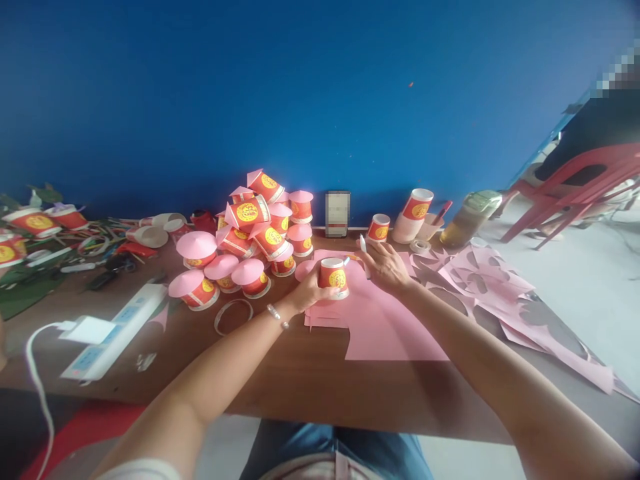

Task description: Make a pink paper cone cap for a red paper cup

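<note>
A red paper cup (333, 279) with a yellow emblem stands upside down in the grip of my left hand (311, 290), its closed end facing up. My right hand (387, 267) curls round a slim tool (347, 261) with a pale tip and an orange part; most of it is hidden by the fingers. That tip is at the upper edge of the cup. Beneath both hands lie pink paper sheets (385, 327). A pink paper disc (303, 270) lies left of the cup. Another red cup (379, 228) stands just behind my right hand.
Left of my hands, several red cups with pink cone tops (250, 213) are piled up. A power strip (115, 333) with a white charger lies at the left. Cut pink scraps (485, 280), a tape roll (420, 246) and a jar (470, 217) are on the right. A person sits on a red chair (580, 187).
</note>
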Demonstrator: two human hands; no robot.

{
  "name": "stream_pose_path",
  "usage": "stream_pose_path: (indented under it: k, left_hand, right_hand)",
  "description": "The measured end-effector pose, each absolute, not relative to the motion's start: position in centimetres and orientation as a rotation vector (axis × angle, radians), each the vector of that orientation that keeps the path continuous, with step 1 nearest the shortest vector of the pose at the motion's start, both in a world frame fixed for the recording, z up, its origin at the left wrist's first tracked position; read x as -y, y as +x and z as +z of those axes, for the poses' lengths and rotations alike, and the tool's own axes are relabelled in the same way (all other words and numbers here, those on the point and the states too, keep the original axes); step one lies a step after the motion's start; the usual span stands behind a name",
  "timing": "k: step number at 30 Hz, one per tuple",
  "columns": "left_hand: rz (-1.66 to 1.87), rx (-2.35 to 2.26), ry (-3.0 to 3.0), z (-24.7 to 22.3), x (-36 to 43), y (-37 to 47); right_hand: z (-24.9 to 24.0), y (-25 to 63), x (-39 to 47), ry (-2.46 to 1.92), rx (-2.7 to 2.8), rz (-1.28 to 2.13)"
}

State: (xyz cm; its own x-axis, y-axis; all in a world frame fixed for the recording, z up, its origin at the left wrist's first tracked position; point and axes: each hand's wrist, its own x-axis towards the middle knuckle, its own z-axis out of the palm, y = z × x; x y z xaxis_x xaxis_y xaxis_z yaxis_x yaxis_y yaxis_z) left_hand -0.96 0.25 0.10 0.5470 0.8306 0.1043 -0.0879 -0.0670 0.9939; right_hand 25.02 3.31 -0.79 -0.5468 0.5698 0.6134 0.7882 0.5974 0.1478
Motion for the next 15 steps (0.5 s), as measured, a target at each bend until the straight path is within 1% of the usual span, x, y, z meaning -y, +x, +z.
stream_pose_path:
  k: [2,7,11,15]
  left_hand:
    - [0.866,-0.691,1.424,-0.2,-0.4,-1.1]
    - [0.900,-0.693,1.289,-1.4,-1.0,-1.2]
    - [0.912,-0.673,1.250,-1.5,-1.0,-1.1]
    - [0.922,-0.653,1.238,-1.0,-0.7,-1.0]
  right_hand:
    - [-1.0,24.9,-1.6,-1.082,2.195,-0.428]
    - [-1.4,23.7,1.5,-1.081,2.138,-0.345]
    - [-1.7,22.3,3.1,-1.065,2.140,-0.217]
    - [-1.5,21.4,4.4,-1.006,2.184,-0.248]
